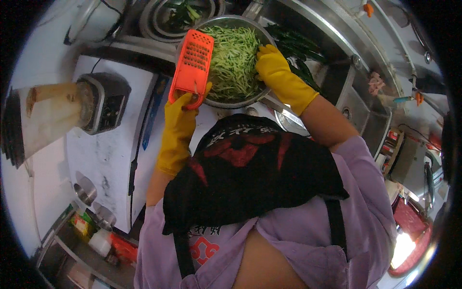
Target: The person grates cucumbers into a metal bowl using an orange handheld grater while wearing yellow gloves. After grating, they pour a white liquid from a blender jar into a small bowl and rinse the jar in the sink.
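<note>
Left hand [181, 113] wraps the handle of the orange grater [190, 77], held over the steel bowl [261, 34]; right hand [276, 70] curls at the green shreds [233, 58], can't tell what it's pinching; looks like grating's in hand, next calling for a steadied grater

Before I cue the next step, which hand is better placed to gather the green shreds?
Probably the right hand: it is at the green shreds in the metal bowl, while the left hand holds the orange grater.
</note>
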Demonstrator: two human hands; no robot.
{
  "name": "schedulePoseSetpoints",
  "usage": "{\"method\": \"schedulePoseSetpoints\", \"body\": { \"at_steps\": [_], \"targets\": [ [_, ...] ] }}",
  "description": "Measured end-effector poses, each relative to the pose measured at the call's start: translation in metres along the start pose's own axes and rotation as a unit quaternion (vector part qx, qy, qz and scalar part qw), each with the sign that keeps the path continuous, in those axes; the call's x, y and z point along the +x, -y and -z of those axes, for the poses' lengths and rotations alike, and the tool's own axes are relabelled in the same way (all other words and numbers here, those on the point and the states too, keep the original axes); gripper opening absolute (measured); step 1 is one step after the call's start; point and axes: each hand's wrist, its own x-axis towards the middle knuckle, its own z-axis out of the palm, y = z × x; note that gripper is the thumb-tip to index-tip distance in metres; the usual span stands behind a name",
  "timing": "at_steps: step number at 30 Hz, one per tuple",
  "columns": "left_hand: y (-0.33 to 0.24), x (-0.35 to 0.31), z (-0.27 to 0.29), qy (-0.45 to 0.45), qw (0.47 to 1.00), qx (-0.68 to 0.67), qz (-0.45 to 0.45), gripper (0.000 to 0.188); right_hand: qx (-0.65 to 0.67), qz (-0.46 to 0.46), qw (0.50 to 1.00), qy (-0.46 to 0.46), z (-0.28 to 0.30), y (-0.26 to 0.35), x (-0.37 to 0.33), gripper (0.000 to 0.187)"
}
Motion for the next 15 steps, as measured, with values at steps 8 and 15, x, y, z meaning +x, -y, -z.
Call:
{"method": "schedulePoseSetpoints", "body": {
  "at_steps": [8,15],
  "targets": [
    [0.018,0.014,0.024,0.028,0.992,-0.126,0.003,0.055,0.036,0.101,0.993,-0.051,0.021,-0.023,-0.022,0.033],
    [0.050,0.031,0.050,-0.046,0.997,-0.013,-0.063,0.032,0.007,0.080,0.997,-0.006,-0.004,-0.009,-0.002,0.046]
  ]
}}
